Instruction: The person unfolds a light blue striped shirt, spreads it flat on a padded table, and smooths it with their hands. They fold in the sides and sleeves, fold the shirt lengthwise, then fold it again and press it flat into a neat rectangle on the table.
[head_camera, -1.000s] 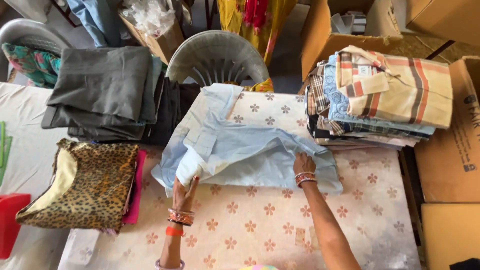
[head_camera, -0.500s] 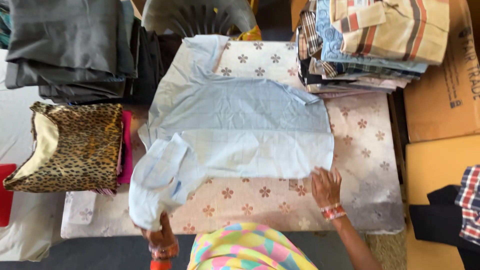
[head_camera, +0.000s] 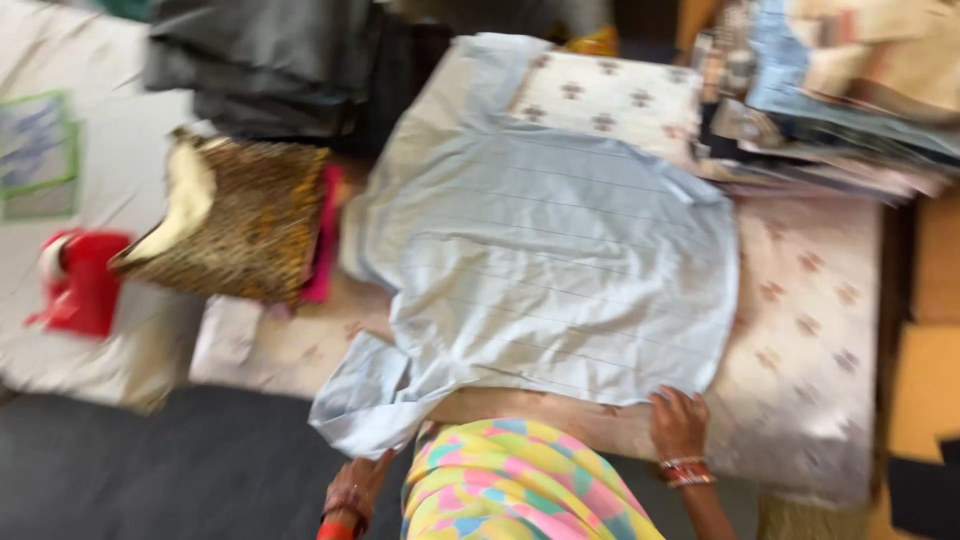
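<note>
My right hand (head_camera: 678, 425) lies flat and released on the near hem of the pale blue shirt (head_camera: 560, 250). My left hand (head_camera: 358, 487) has its grip closed on the sleeve end hanging off the near edge. Beyond both grips the shirt lies spread, mostly smooth, on the flowered worktop (head_camera: 800, 330); I judge the spreading done and no fold made. Left of the left grip sits 1 leopard-print garment (head_camera: 235, 220); far beyond the right grip, a folded stack (head_camera: 840, 90).
</note>
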